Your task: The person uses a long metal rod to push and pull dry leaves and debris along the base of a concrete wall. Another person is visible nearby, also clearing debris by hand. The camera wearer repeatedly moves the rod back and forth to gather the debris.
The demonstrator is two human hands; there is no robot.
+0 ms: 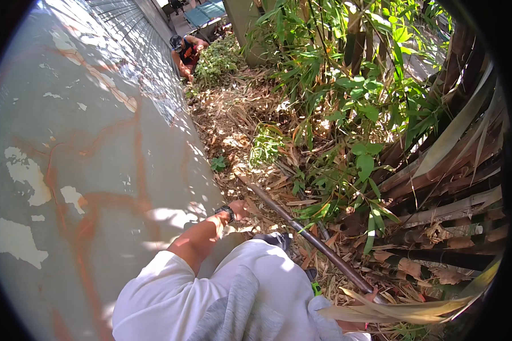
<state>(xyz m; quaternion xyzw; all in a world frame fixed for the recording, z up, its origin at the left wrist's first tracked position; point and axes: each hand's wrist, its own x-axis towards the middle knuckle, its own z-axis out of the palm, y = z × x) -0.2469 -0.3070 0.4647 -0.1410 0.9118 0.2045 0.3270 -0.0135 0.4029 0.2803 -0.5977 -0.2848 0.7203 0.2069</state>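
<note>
A long brown pole point(301, 230) lies slanted over dry leaves, running from the foot of the wall down toward the lower right. My right hand point(351, 325) is at its near end and seems to grip it, though a dry bamboo sheath point(392, 311) hides most of the hand. My left hand point(237, 208), with a dark watch on the wrist, reaches forward beside the wall, just below the pole's far part. Its fingers are too small to read. A green-tipped object point(316, 288) shows by my white sleeve.
A weathered grey wall point(85, 148) with rust streaks fills the left. Dense bamboo stems and green leaves point(381, 119) crowd the right. Dry leaf litter point(239, 119) covers the narrow strip between. Far along the wall another person point(185, 54) crouches.
</note>
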